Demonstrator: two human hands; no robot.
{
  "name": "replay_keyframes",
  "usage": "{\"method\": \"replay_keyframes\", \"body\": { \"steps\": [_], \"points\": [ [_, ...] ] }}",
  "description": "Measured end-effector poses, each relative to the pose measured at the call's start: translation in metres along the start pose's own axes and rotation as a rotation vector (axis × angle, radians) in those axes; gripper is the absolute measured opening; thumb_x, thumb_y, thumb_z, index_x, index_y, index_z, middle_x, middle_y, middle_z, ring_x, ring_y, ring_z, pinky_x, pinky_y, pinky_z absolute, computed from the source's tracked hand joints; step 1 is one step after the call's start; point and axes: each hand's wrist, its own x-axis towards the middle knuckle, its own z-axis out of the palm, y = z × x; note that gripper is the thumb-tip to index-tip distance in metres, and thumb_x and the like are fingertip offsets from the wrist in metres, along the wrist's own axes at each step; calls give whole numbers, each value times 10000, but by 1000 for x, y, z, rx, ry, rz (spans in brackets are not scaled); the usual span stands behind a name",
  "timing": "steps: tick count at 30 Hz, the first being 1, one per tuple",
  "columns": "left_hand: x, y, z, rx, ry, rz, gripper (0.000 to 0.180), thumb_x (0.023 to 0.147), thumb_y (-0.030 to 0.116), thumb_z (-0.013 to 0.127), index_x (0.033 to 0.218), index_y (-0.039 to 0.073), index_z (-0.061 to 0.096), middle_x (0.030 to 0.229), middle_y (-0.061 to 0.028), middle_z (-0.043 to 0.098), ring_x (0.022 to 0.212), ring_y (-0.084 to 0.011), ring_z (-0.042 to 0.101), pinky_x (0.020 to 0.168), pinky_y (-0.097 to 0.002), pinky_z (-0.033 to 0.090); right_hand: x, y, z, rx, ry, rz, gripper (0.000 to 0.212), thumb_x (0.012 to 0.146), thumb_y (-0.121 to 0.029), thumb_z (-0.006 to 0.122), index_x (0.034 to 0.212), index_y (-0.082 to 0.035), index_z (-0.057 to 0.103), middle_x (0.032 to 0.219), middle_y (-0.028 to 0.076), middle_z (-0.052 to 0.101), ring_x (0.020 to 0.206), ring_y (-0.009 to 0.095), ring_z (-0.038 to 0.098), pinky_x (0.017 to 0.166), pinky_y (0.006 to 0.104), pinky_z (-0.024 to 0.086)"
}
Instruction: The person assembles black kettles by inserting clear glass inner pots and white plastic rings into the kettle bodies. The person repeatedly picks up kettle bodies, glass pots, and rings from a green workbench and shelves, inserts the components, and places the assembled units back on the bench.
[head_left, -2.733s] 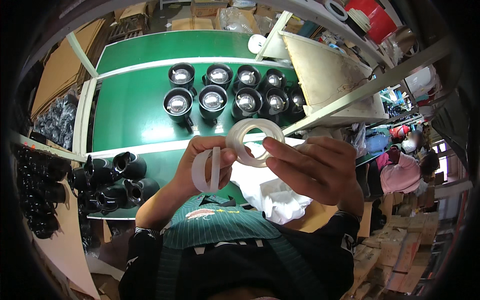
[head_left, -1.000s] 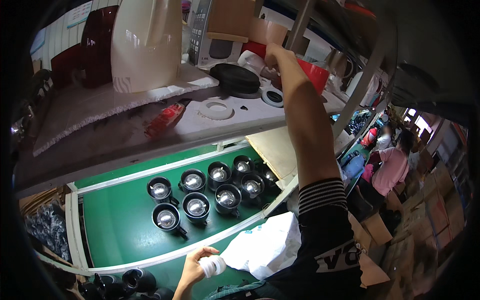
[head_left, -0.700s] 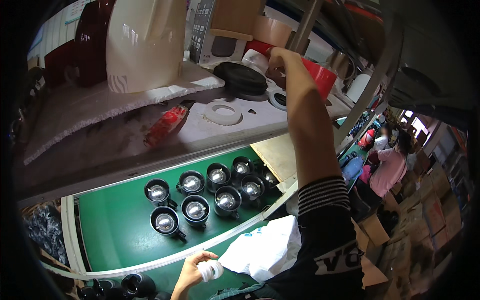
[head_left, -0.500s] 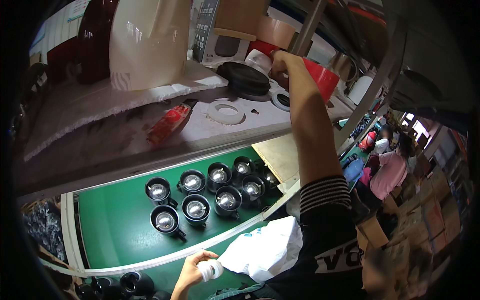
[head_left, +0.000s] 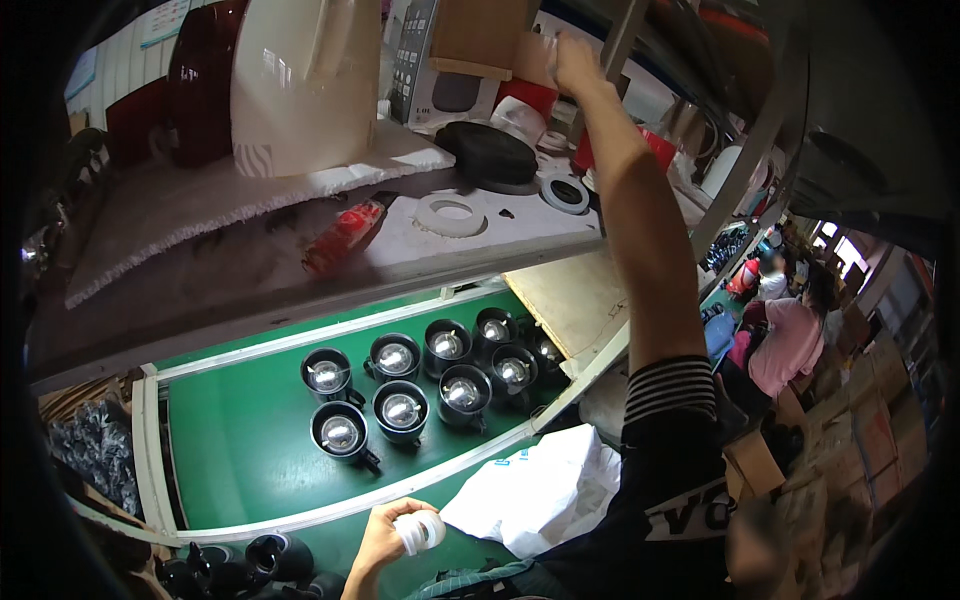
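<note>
At the lower middle, my left hand is closed round a few white rings. My right arm stretches up over the shelf, with my right hand raised beside a tan rounded piece; whether its fingers hold anything is too unclear to tell. Below that hand stand small white rings and a red container, partly hidden by my forearm. A roll of white tape and a grey-white ring with a dark centre lie on the shelf. Black kettle bodies with shiny metal bottoms stand on the green belt.
On the shelf are a cream jug-shaped housing, black round parts, and a red-handled cutter. A white plastic bag lies near me, more black parts at lower left. People sit farther right beside cardboard boxes.
My right hand has lifted up and away from the shelf top, uncovering the small white rings. My left hand keeps its rings in nearly the same place. The view has shifted slightly.
</note>
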Motion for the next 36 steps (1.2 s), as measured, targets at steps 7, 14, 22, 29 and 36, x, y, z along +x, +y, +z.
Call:
{"method": "replay_keyframes", "body": {
  "steps": [7,14,22,29,36],
  "points": [
    [-3,5,11,-336,53,39,189,841,7,821,984,16,698,953,-96,755,899,-187,741,830,-329,602,-125,-84,-136,730,475,-406,324,987,-161,621,1305,-98,625,1106,278,677,970,396,689,822,491,543],
    [-6,38,19,-290,155,220,138,867,18,741,998,12,697,918,-40,678,808,-99,635,730,-238,512,-359,-86,-157,732,92,-809,416,863,-22,799,1257,-58,673,1282,177,669,1117,271,717,821,289,615],
    [-29,95,68,-394,132,93,430,939,139,723,1322,-30,625,1046,-73,713,786,-98,667,616,-229,543,-497,-101,-134,1007,-168,-909,448,922,-196,749,1347,-156,613,1327,107,638,1221,264,676,840,331,656],
    [-54,60,86,-573,171,-6,258,950,224,769,1058,4,690,816,-41,697,578,-95,647,525,-231,530,-538,-100,-133,1219,-249,-784,404,862,-147,802,1247,-130,680,1255,125,694,1205,264,686,814,316,659],
    [-58,52,88,-606,244,-115,454,897,375,829,1105,6,668,778,-25,662,571,-84,629,541,-237,546,-565,-98,-126,1438,-627,127,369,931,-105,757,1267,7,651,1173,167,699,969,206,722,738,277,590]
  ]
}}
